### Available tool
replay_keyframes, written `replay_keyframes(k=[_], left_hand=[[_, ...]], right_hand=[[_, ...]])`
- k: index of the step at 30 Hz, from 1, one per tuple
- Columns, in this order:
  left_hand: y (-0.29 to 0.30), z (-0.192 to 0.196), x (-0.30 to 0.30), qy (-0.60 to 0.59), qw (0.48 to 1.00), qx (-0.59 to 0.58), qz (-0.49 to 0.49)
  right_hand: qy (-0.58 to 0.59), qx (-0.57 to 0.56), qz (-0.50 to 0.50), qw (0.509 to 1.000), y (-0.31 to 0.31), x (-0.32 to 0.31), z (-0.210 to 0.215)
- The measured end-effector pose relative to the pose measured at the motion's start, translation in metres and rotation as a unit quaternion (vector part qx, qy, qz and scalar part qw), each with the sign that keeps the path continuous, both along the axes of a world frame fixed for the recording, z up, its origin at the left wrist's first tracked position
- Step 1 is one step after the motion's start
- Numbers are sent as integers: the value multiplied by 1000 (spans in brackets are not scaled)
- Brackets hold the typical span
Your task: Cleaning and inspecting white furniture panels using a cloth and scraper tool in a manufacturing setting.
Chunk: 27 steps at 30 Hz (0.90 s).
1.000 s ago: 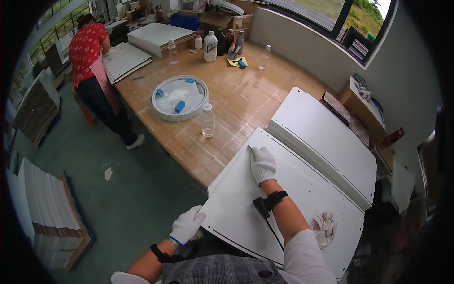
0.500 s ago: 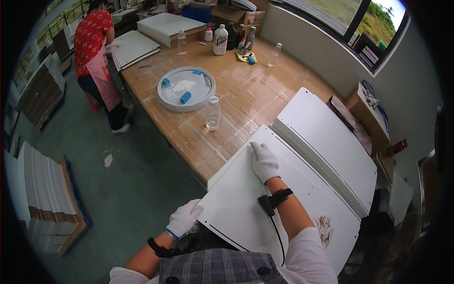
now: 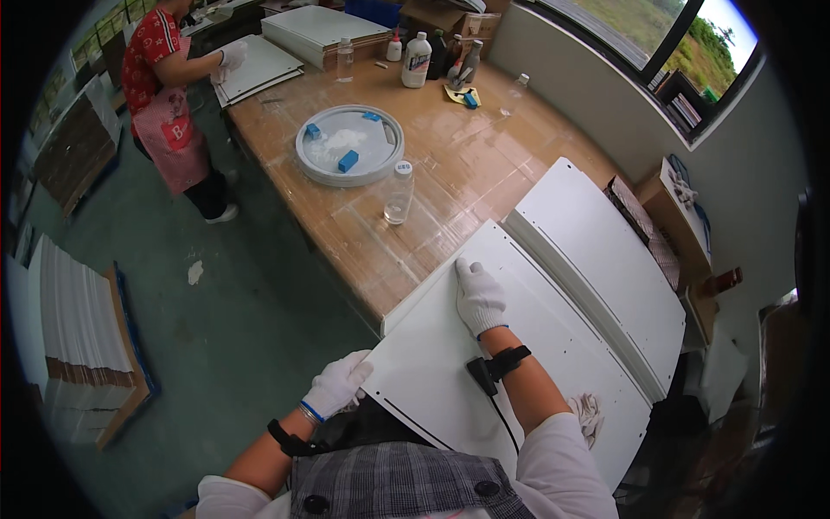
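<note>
A large white panel (image 3: pixel 413 346) with small holes and a slot lies on top of other white panels before me. At its near left corner my left hand (image 3: pixel 340 383), in a white knitted glove, is closed on the edge, the thumb side on top. My right hand (image 3: pixel 480 298), gloved alike, rests on the panel close to its far left edge. Its fingers are bunched together and pointing away from me; whatever may be under them is hidden. Beyond this edge, a clear bottle (image 3: pixel 399 193) of colourless liquid stands on the brown table (image 3: pixel 354 251).
A round white lid (image 3: pixel 350 177) carries blue blocks and white powder. Another white panel stack (image 3: pixel 596 259) lies to the right. A crumpled cloth (image 3: pixel 586 417) sits by my right sleeve. Several bottles (image 3: pixel 417 60) stand farther back. A co-worker (image 3: pixel 169 95) handles panels (image 3: pixel 258 73) at far left.
My view has shifted slightly. My right hand has slid a little toward me along the panel; my left hand keeps its hold. The co-worker has turned and reaches over the far panels.
</note>
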<state>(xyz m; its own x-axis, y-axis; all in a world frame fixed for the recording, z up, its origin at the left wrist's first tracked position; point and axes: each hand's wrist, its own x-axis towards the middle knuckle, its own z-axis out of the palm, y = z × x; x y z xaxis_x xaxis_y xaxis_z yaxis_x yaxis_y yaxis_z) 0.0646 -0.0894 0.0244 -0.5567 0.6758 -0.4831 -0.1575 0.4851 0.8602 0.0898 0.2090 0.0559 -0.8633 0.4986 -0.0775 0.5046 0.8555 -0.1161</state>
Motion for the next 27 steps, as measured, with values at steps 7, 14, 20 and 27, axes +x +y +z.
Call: replay_keyframes(k=[7,14,20,27], left_hand=[[-2,-2,-2,-65,997,43,28],[-25,-14,-6,-208,970,113,60],[-50,-17,-3,-375,891,244,78],[-49,-13,-3,-482,802,335,106]], right_hand=[[25,-82,236,968,-53,33,-9],[63,-41,165,983,-83,35,-11],[118,-115,101,981,-89,40,-14],[-37,-66,293,953,-148,56,-8]])
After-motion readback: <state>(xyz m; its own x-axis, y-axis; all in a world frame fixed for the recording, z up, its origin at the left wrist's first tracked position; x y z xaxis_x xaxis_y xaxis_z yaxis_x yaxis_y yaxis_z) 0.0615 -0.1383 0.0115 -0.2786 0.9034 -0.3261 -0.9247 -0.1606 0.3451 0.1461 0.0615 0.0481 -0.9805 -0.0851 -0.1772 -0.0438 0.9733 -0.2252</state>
